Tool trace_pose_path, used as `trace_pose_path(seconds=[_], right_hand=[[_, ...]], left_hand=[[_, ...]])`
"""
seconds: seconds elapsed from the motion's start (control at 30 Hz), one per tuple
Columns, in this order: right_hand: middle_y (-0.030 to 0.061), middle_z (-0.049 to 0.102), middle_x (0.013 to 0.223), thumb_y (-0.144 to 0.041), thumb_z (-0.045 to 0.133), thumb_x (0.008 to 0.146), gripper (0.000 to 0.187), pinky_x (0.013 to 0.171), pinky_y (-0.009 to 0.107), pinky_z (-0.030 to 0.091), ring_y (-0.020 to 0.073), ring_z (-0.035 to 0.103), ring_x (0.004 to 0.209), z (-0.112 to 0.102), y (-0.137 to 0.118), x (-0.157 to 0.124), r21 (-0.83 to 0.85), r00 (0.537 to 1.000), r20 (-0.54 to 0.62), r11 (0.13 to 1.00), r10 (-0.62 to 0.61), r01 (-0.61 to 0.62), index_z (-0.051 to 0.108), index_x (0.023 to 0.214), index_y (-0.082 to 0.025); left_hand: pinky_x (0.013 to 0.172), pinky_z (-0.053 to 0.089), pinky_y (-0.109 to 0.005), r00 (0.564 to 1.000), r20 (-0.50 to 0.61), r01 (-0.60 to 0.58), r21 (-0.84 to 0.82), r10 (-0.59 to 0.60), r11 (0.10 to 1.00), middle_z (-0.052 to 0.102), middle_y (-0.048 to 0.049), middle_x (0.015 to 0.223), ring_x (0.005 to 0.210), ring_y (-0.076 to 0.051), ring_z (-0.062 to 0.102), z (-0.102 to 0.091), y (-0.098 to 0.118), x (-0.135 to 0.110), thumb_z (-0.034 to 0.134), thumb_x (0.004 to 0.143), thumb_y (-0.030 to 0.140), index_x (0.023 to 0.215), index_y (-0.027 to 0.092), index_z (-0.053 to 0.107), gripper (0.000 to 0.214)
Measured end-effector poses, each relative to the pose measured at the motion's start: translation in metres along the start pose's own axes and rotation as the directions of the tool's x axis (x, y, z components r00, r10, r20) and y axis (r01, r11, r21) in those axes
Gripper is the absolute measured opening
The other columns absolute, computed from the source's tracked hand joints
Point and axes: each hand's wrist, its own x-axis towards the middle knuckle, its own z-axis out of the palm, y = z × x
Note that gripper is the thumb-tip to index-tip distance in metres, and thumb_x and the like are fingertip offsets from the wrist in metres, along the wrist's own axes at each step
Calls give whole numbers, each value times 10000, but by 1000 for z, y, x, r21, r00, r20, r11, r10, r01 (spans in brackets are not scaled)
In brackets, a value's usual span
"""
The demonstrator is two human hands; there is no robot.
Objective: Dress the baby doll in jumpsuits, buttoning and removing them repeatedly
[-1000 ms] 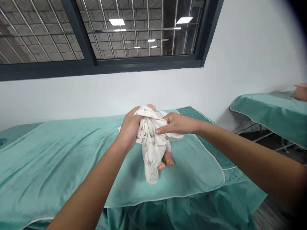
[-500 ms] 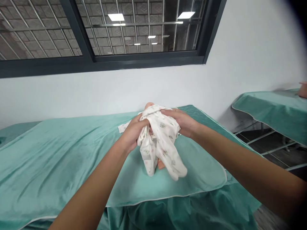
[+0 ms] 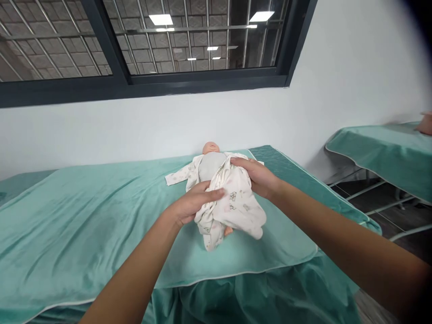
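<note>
Left hand and right hand both clamped on the cloth, bunched over the lower half of the doll; I'd call it light, soft, limp, best gripped by its gathered top edge.

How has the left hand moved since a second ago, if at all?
Yes: the left hand sits lower in view, nearer the front edge of the light green cloth, and slightly further right.
</note>
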Motion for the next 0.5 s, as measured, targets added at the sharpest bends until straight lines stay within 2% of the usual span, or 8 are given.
trace_pose_path(seconds=[0.07, 0.17, 0.23, 0.3, 0.33, 0.43, 0.5], right_hand=[[93, 710, 1145, -474, 651, 858, 374, 823, 310, 542, 234, 661, 1037, 2, 0, -3, 63, 1000, -22, 998, -5, 7, 693, 1071, -170], [87, 724, 1086, -487, 658, 857, 407, 799, 303, 541, 213, 680, 954, 2, -1, -11, 40, 1000, 20, 999, -21, 20, 686, 1114, -173], [88, 734, 1022, -449, 726, 811, 428, 747, 295, 535, 202, 686, 881, -1, 1, -18, -77, 988, 135, 995, 68, -58, 687, 1128, -164], [93, 735, 998, -395, 784, 760, 450, 727, 295, 528, 208, 684, 871, -7, 6, -25, -207, 951, 234, 966, 204, -156, 690, 1124, -147], [97, 733, 1002, -379, 795, 747, 455, 729, 298, 526, 215, 683, 883, -10, 9, -29, -241, 937, 242, 951, 252, -194, 690, 1121, -142], [112, 727, 1037, -398, 767, 764, 443, 739, 322, 527, 236, 682, 897, -16, 27, -42, -181, 950, 138, 950, 281, -255, 688, 1121, -147], [115, 730, 1030, -404, 758, 758, 427, 743, 337, 524, 241, 684, 873, -21, 46, -52, -112, 954, 51, 951, 295, -288, 693, 1099, -155]], left_hand=[[799, 531, -362, 1000, -15, 4, 19, -3, 1000, 723, -153, 1100, 952, -281, 693, 2, 3, 0, 813, 709, 337, 1158, 132, 663, 516], [847, 532, -376, 990, -97, -105, -73, 97, 992, 710, -152, 1134, 988, -281, 688, 4, 6, 4, 787, 736, 301, 1186, 140, 641, 500], [845, 530, -373, 975, -153, -178, -116, 160, 977, 704, -154, 1142, 980, -278, 689, 3, 3, 9, 771, 745, 285, 1215, 140, 622, 514], [809, 533, -364, 969, -191, -181, -120, 157, 976, 709, -158, 1114, 940, -276, 695, 0, -3, 13, 781, 722, 273, 1218, 130, 619, 540], [787, 534, -361, 970, -203, -161, -118, 135, 980, 715, -157, 1089, 913, -274, 698, -2, -8, 16, 785, 709, 273, 1211, 126, 622, 548], [768, 532, -369, 975, -221, -56, -85, 36, 995, 733, -140, 1009, 856, -270, 698, -6, -26, 22, 772, 693, 281, 1165, 129, 647, 511], [773, 522, -370, 971, -240, 0, 56, 13, 998, 739, -121, 983, 861, -270, 690, -6, -39, 26, 735, 703, 280, 1107, 140, 676, 431]])
